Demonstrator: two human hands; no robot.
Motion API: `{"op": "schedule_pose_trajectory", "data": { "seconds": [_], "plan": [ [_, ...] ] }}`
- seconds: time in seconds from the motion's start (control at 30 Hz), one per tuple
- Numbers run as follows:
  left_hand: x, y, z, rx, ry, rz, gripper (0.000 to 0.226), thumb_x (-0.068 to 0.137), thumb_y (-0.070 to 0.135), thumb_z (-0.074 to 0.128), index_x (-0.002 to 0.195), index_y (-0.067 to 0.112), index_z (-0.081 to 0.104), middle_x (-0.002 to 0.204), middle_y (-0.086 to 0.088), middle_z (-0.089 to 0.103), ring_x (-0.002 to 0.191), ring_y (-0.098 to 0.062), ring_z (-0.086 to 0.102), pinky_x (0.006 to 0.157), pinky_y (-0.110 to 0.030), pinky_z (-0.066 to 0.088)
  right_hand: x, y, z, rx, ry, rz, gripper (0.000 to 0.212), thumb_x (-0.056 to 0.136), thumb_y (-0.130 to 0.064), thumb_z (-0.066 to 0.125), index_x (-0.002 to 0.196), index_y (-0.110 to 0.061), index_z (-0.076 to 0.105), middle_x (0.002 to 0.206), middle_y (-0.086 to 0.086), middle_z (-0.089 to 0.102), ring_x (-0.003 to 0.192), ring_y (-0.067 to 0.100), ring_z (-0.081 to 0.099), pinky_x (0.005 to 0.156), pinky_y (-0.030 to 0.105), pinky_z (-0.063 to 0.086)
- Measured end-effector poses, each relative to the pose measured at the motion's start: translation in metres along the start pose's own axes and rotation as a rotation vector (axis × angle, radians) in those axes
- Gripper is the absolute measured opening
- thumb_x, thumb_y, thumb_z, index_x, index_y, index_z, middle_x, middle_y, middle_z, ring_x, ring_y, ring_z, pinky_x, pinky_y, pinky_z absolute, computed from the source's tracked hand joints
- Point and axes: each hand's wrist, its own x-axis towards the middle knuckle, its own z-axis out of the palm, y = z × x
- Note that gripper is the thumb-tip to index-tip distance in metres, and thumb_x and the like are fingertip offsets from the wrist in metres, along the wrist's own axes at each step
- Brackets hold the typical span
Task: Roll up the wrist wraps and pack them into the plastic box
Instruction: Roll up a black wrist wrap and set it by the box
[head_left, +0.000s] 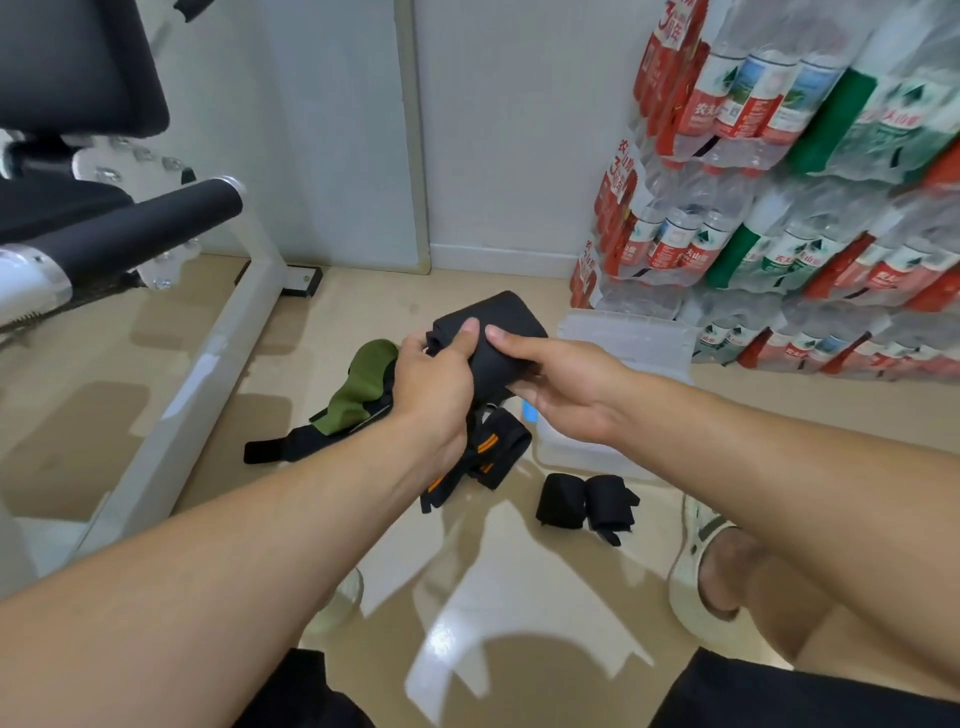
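A black wrist wrap (498, 322) is held above the floor between both hands. My left hand (434, 384) grips its left end with the thumb on top. My right hand (561, 387) holds its right side, thumb pressed on the fabric. Below them on the floor lie a green wrap (361, 387) and a black wrap with orange stripes (493, 449), both unrolled. Two rolled black wraps (587, 504) sit side by side to the right. The clear plastic box (582, 452) stands on the floor behind my right hand, partly hidden, and its lid (628, 340) lies beyond it.
A white gym bench frame (208, 374) with a black padded roller (140, 234) fills the left. Stacked packs of bottled water (779, 218) line the right wall. My knee and a white shoe (701, 561) are at the lower right. The floor is glossy beige tile.
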Motion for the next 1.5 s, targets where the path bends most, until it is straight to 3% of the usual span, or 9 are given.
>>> {"op": "schedule_pose_trajectory", "data": {
  "seconds": [0.17, 0.3, 0.43, 0.53, 0.7, 0.97, 1.2, 1.4, 1.5],
  "plan": [
    [0.004, -0.009, 0.021, 0.064, 0.031, 0.014, 0.061, 0.057, 0.057, 0.078, 0.107, 0.029, 0.054, 0.112, -0.006, 0.071, 0.101, -0.027, 0.072, 0.091, -0.049, 0.058, 0.0, 0.0, -0.012, -0.029, 0.059, 0.034, 0.03, 0.092, -0.026, 0.076, 0.117, -0.01, 0.07, 0.107, 0.007, 0.077, 0.11, 0.019, 0.07, 0.105, 0.035, 0.052],
    [0.008, -0.018, 0.031, 0.456, -0.168, -0.119, 0.035, 0.09, 0.034, 0.072, 0.117, 0.022, 0.054, 0.112, -0.005, 0.069, 0.101, -0.024, 0.068, 0.082, -0.039, 0.055, 0.008, 0.0, -0.05, -0.186, 0.249, -0.022, 0.033, 0.089, -0.023, 0.079, 0.116, -0.008, 0.068, 0.108, 0.01, 0.077, 0.101, 0.023, 0.075, 0.095, 0.037, 0.059],
    [0.007, -0.021, 0.036, 0.99, -0.432, 0.004, 0.056, 0.093, 0.03, 0.072, 0.143, 0.018, 0.049, 0.138, -0.002, 0.056, 0.115, -0.019, 0.056, 0.09, -0.029, 0.044, 0.023, 0.022, -0.117, -0.551, 0.362, 0.035, 0.033, 0.086, -0.027, 0.082, 0.113, -0.012, 0.071, 0.1, 0.005, 0.079, 0.092, 0.02, 0.076, 0.087, 0.035, 0.061],
    [0.006, -0.025, 0.039, 1.262, -0.614, 0.089, 0.061, 0.093, 0.037, 0.07, 0.146, 0.022, 0.045, 0.146, -0.002, 0.05, 0.116, -0.019, 0.058, 0.097, -0.03, 0.045, 0.034, 0.055, -0.18, -0.796, 0.437, 0.188, 0.031, 0.082, -0.03, 0.085, 0.104, -0.014, 0.072, 0.098, 0.004, 0.078, 0.092, 0.024, 0.075, 0.09, 0.04, 0.06],
    [0.016, -0.036, 0.04, 1.529, -0.753, 0.105, 0.068, 0.093, 0.04, 0.067, 0.152, 0.025, 0.036, 0.151, -0.002, 0.045, 0.123, -0.022, 0.054, 0.103, -0.038, 0.048, 0.06, 0.111, -0.273, -0.849, 0.708, 0.342, 0.058, 0.071, -0.037, 0.089, 0.113, -0.008, 0.061, 0.105, 0.009, 0.07, 0.096, 0.029, 0.069, 0.083, 0.037, 0.057],
    [0.038, -0.052, 0.047, 1.643, -0.787, 0.061, 0.069, 0.095, 0.044, 0.065, 0.153, 0.027, 0.033, 0.144, 0.001, 0.051, 0.128, -0.021, 0.049, 0.104, -0.031, 0.042, 0.083, 0.17, -0.321, -0.722, 0.904, 0.288, 0.055, 0.088, -0.024, 0.075, 0.132, -0.006, 0.047, 0.122, 0.016, 0.063, 0.113, 0.038, 0.063, 0.097, 0.045, 0.052],
    [0.06, -0.07, 0.064, 1.671, -0.812, 0.01, 0.065, 0.095, 0.046, 0.063, 0.151, 0.028, 0.035, 0.145, 0.002, 0.05, 0.132, -0.021, 0.047, 0.103, -0.03, 0.041, 0.11, 0.19, -0.339, -0.688, 0.792, 0.33, 0.046, 0.096, -0.02, 0.066, 0.138, -0.006, 0.053, 0.13, 0.016, 0.065, 0.118, 0.036, 0.062, 0.101, 0.042, 0.05],
    [0.066, -0.076, 0.07, 1.69, -0.837, 0.005, 0.062, 0.096, 0.046, 0.062, 0.15, 0.028, 0.037, 0.14, 0.001, 0.055, 0.117, -0.02, 0.053, 0.096, -0.031, 0.045, 0.119, 0.193, -0.342, -0.716, 0.772, 0.323, 0.035, 0.105, -0.021, 0.052, 0.139, -0.009, 0.056, 0.13, 0.018, 0.064, 0.113, 0.04, 0.06, 0.082, 0.04, 0.049],
    [0.067, -0.074, 0.067, 1.691, -0.83, 0.007, 0.063, 0.096, 0.046, 0.062, 0.15, 0.027, 0.037, 0.146, 0.002, 0.05, 0.127, -0.02, 0.05, 0.096, -0.029, 0.042, 0.122, 0.194, -0.345, -0.743, 0.829, 0.332, 0.035, 0.107, -0.021, 0.049, 0.137, -0.005, 0.057, 0.132, 0.02, 0.063, 0.118, 0.041, 0.059, 0.098, 0.046, 0.05]
  ]
}}
